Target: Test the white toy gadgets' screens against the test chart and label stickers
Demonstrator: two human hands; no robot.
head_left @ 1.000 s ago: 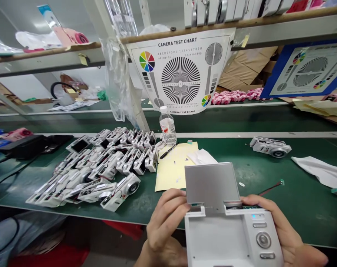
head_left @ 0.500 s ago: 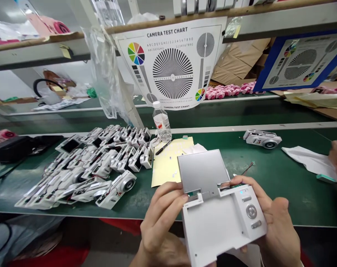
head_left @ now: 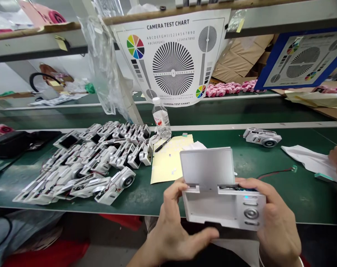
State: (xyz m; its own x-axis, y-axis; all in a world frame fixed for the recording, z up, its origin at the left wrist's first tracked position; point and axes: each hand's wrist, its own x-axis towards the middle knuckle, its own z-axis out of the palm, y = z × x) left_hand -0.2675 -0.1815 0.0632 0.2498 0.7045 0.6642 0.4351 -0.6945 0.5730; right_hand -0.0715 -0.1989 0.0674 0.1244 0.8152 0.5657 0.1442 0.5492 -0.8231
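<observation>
white digital camera (head_left: 229,211), flip-up panel (head_left: 207,167) raised, is over the worktop (head_left: 310,200) edge; right hand (head_left: 279,222) fingers clamp its right end; left hand (head_left: 174,230) fingers touch its upper-left corner, thumb apart below.

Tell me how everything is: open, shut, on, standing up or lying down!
Right hand, gripping the held camera
Left hand, touching that camera's left end
Silver flap, swung up, open
Blue light, on
Bottle, upright, capped
Pen, lying down
Big test chart, hanging up
Camera pile, crowded together
Lone camera, sitting by itself
</observation>
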